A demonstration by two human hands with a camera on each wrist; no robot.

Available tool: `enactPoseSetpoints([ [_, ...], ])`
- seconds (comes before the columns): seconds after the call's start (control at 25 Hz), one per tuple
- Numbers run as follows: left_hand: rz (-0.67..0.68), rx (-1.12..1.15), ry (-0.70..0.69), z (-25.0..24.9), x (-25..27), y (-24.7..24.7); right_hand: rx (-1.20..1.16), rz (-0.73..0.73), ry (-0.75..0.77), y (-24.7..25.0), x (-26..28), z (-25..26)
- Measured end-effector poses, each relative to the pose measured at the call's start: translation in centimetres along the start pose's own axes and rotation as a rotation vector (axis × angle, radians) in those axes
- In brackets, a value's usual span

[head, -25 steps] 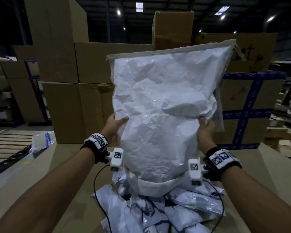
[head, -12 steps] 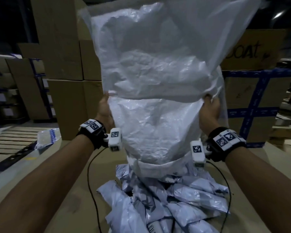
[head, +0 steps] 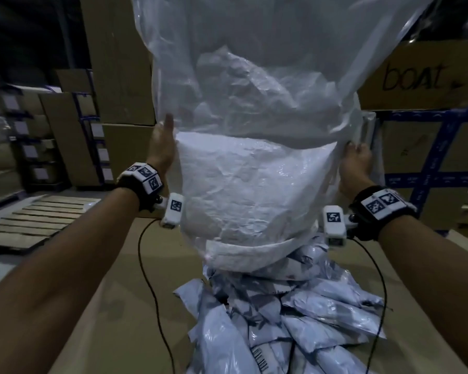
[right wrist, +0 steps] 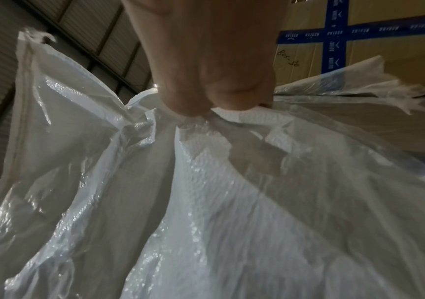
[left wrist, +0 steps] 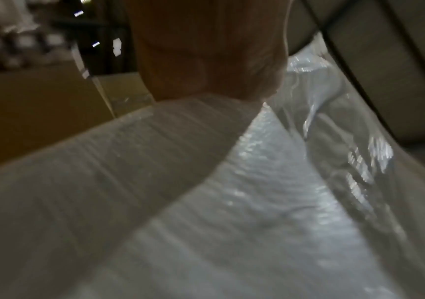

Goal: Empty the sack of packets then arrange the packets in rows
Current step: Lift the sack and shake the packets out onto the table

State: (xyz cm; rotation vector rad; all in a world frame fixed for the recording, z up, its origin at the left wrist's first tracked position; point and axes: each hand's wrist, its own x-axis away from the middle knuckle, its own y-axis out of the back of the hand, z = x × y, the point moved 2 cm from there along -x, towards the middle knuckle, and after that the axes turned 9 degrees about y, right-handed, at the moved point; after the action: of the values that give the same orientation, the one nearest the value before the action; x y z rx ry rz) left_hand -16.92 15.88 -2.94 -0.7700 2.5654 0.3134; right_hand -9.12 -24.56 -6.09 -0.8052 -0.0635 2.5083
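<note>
Stacked cardboard cartons [head: 119, 63] walled the dim warehouse behind a flat brown cardboard surface [head: 114, 306], with a wooden pallet [head: 35, 222] lying off to the left.

The white woven sack [head: 249, 184] hung upside down between both hands, its long axis upright and its folded mouth at the bottom, resting on top of the heap of pale blue-grey packets [head: 281, 319] that lay on the surface. The left hand [head: 161, 147] held the sack's left edge at mid-height; its fingers probably curled round the fabric, though the left wrist view was too blurred to settle that. The right hand [head: 355, 164] gripped the opposite edge at about the same height, and the right wrist view showed its fingers [right wrist: 206, 97] bunched tightly on gathered sack material. Both hands sat level and equally close to the sack, well above the mouth, so the heap lay straight below them and any further lift would pull the mouth clear of the packets.

Compared with a second earlier, the hands and the sack had risen: the closed bottom, then visible in front of the cartons, now ran out of the top of the head view. The upper part looked slack and see-through, and more packets lay spread beneath the mouth.
</note>
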Motion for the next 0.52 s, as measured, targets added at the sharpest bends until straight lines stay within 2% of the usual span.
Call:
enactPoseSetpoints([
  [0.08, -0.014, -0.279, -0.044, -0.6, 0.3, 0.2, -0.031, 0.0, 0.002, 0.1, 0.4, 0.5],
  [0.12, -0.062, -0.331, -0.054, -0.6, 0.2, 0.3, -0.042, 0.029, 0.011, 0.1, 0.8, 0.7],
  [0.2, -0.204, -0.273, -0.041, -0.8, 0.0, 0.7, -0.105, 0.151, -0.009, 0.5, 1.4, 0.1],
  [0.24, -0.256, -0.249, -0.019, -0.5, -0.2, 0.8, -0.137, 0.227, -0.075, 0.8, 1.9, -0.5],
  [0.32, -0.265, -0.291, 0.093, 0.1, -0.6, 0.7, -0.053, 0.418, -0.262, 1.3, 3.2, -2.0],
  [0.36, -0.249, -0.314, 0.169, 0.6, -1.2, 0.8, 0.012, 0.48, -0.308, 1.4, 3.8, -2.2],
  [0.44, -0.138, -0.18, 0.326, 0.9, -1.3, 1.0, 0.014, 0.437, -0.296, 1.3, 4.2, -1.8],
  [0.52, 0.192, 0.208, 0.407, 0.8, -1.3, 0.9, -0.123, 0.298, -0.28, 1.1, 3.5, -1.4],
])
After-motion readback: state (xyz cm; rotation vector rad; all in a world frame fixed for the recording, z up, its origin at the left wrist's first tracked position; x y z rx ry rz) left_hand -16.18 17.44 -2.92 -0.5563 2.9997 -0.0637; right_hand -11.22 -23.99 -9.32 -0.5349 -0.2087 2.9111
